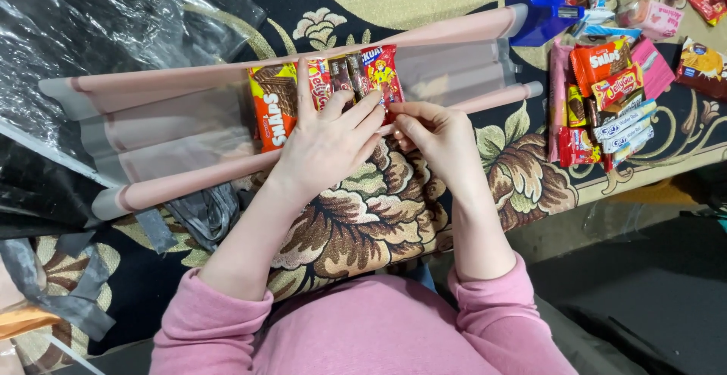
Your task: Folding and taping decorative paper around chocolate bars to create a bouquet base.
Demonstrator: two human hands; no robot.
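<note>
Two hands (326,144), roughly five snack packets (274,106) between two pink rails (189,182).

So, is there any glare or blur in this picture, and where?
In the head view, glare shows on the crumpled clear plastic sheet at upper left; the left hand and right hand over the snack packets look sharp; light is even, with soft shadows; the lower right corner is dark.

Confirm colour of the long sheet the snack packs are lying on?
Clear film sheet with pink edge bands, under the left hand; the head view shows it best.
</note>
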